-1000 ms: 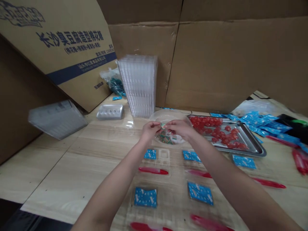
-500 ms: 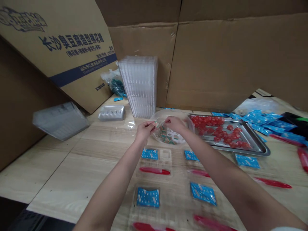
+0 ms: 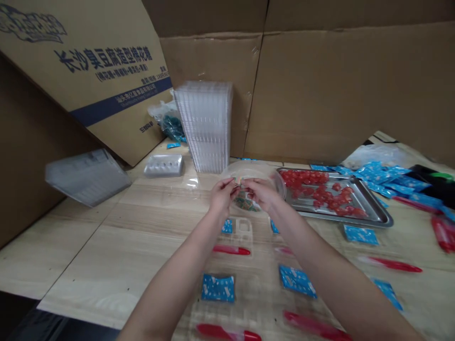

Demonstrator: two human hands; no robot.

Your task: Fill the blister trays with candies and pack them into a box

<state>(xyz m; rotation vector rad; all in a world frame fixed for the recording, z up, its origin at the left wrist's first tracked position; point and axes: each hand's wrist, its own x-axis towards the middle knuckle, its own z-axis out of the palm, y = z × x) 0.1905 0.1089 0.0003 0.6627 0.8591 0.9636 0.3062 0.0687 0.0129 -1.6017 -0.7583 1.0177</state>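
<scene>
My left hand (image 3: 223, 194) and my right hand (image 3: 260, 193) meet over a clear round bowl (image 3: 275, 176) of small wrapped candies (image 3: 243, 203). Both hands pinch, fingertips almost touching, and a small candy packet (image 3: 239, 181) shows between them. Below my arms lie clear blister trays (image 3: 243, 228) holding blue sachets (image 3: 217, 287) and red pens (image 3: 231, 250). Another blue sachet (image 3: 297, 280) sits under my right forearm.
A metal tray (image 3: 373, 210) of red candies (image 3: 322, 189) stands to the right, with loose blue sachets (image 3: 382, 174) beyond it. A tall stack of clear trays (image 3: 206, 125) stands behind the bowl. Cardboard walls (image 3: 337, 90) and a printed box (image 3: 92, 71) ring the wooden table (image 3: 106, 237).
My hands, which had drawn slightly apart half a second ago, have come back together over the bowl. The view has shifted a little.
</scene>
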